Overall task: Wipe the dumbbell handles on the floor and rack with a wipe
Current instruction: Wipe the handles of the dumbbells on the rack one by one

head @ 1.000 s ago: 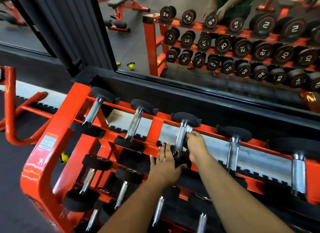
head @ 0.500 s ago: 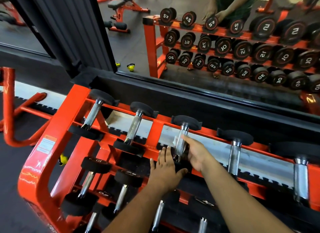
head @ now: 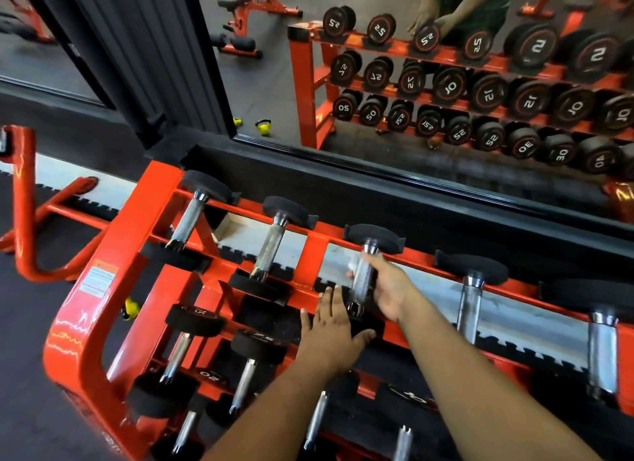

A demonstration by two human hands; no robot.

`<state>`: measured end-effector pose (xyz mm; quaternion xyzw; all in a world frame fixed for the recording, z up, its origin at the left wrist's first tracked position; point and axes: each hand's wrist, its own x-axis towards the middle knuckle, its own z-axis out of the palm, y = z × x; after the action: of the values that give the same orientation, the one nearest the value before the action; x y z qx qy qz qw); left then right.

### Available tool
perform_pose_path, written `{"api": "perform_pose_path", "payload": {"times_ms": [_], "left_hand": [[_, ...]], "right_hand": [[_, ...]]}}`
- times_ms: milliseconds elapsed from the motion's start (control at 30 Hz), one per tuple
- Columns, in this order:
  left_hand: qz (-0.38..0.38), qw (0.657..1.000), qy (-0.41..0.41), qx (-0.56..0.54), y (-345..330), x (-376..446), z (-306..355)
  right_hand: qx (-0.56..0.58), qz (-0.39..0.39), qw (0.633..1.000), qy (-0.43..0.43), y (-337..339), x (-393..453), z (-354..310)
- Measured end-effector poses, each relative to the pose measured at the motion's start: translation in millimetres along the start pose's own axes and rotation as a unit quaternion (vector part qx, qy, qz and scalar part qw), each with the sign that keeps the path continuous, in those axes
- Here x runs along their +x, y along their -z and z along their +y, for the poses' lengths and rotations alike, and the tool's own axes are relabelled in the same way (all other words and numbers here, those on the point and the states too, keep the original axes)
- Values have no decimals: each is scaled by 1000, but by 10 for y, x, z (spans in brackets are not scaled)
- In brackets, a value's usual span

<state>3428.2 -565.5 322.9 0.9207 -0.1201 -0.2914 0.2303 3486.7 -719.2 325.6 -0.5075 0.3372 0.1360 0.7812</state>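
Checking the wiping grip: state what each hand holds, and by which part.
The right hand wraps a white wipe around the third top-row dumbbell, at its metal handle. The left hand holds nothing, lying flat on that dumbbell's near head.

third top-row dumbbell's knurled steel handle (head: pixel 362 282) tilted on the orange rack (head: pixel 113 255), white wipe (head: pixel 353 265) against it

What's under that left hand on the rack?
The left hand lies flat on the near black head of the dumbbell that the right hand grips. The head's top is mostly covered.
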Motion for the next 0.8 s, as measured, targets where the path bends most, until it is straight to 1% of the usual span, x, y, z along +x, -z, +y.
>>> {"api": "perform_pose_path", "payload": {"times_ms": [67,100,133,200,267,300,333,433,500,533,567,600,633,667,700,767,800], "left_hand": [[1,1000,0,0,-7,5,-3],[3,1000,0,-1,-16,12,-10],[6,1000,-1,-1,-18,14,-12],[5,1000,-4,-2,-14,12,-7],[7,1000,-3,-3,-11,1,-6],[7,1000,-2,-5,-10,-5,-7],[6,1000,-1,-7,-9,-3,-7],[9,1000,-4,-7,-10,2,-10],[9,1000,-8,-9,-16,3,-8],[11,1000,-9,-9,-24,4,-11],[12,1000,-9,-9,-26,6,-15],[13,1000,-8,-10,-34,8,-18],[13,1000,-6,-11,-31,13,-20],[13,1000,-5,-14,-32,12,-14],[13,1000,-3,-16,-29,9,-11],[9,1000,-2,-18,-19,1,-7],[9,1000,-3,-19,-18,-2,-4]], "right_hand": [[-78,-3,997,-14,53,-101,157],[-103,-6,995,-3,97,-130,198],[-97,-1,995,16,134,-113,206],[-15,31,998,49,132,-29,123],[47,58,995,62,87,68,30],[50,56,996,55,61,87,52],[30,41,998,45,56,73,110],[-86,9,996,29,213,-126,347],[-152,8,986,70,307,-261,413],[-188,23,975,115,302,-302,396],[-244,51,953,172,272,-306,360],[-331,91,908,240,241,-276,313],[-433,130,839,303,205,-226,264],[-524,150,764,346,195,-185,227],[-606,151,689,369,215,-131,214],[-725,108,541,412,338,-65,251],[-759,64,471,446,433,-54,298]]}}
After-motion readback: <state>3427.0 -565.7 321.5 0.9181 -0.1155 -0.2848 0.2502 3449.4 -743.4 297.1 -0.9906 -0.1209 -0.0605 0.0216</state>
